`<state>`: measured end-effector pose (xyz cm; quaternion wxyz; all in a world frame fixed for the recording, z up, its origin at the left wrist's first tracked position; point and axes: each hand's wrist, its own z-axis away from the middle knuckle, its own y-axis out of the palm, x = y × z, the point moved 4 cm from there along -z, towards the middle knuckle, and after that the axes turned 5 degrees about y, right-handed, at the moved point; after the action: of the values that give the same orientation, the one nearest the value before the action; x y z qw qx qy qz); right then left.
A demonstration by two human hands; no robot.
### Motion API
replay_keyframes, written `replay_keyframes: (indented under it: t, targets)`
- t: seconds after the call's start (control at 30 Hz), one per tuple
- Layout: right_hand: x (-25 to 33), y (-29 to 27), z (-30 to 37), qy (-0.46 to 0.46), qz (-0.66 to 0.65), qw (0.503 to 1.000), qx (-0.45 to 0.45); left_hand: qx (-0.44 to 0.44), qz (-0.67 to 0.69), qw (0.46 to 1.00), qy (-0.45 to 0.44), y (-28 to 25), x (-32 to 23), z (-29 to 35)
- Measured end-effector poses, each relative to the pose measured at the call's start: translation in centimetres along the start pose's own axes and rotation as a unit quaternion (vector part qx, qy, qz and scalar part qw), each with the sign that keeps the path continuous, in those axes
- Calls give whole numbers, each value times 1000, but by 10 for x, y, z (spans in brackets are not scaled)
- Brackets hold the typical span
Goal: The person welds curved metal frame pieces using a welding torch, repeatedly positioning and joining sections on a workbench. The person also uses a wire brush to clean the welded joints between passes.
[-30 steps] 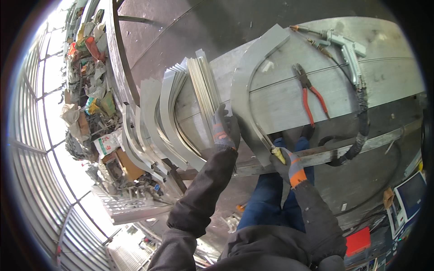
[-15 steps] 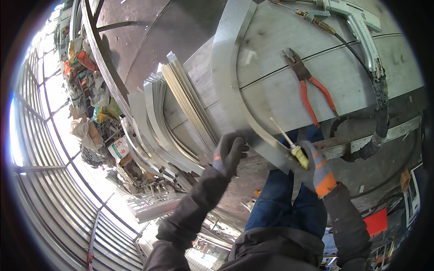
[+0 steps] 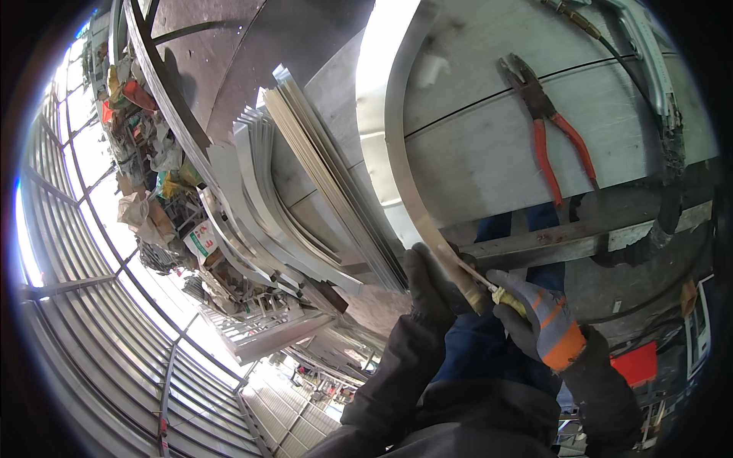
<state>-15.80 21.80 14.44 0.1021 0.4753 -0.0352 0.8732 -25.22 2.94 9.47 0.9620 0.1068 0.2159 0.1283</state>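
Observation:
A long curved silvery metal strip (image 3: 375,145) runs from the table's far side down toward me. My left hand (image 3: 432,287), in a dark glove, is closed on its near end, with some fingers hidden behind the metal. In a grey glove with orange bands, my right hand (image 3: 544,314) is closed around a screwdriver (image 3: 509,302) with a pale yellow handle. The screwdriver's thin shaft points to the upper left and meets the strip's edge near its end; whether the tip touches, I cannot tell. Pliers (image 3: 540,114) with red handles lie spread on the table beyond my right hand.
Stacked metal strips (image 3: 321,168) stand left of the curved strip, with more bent pieces (image 3: 263,206) beside them. A hose (image 3: 670,160) hangs over the table (image 3: 473,172) at the right. A metal rail (image 3: 565,243) borders its near side. Bags and scrap (image 3: 149,153) lie far left.
My left hand has moved right and taken hold of the curved strip's near end. The screwdriver has tilted leftward, its shaft now at the strip's edge. The whole view has shifted slightly.

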Motion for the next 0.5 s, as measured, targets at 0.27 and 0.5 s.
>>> replay_keyframes:
  t: [0.27,0.5]
  targets:
    - [24,-21,-11,-46,147,985,74,135,173,971,-95,18,-3,8]
    - [42,-31,-38,-54,141,971,188,180,277,932,-146,28,-20,26]
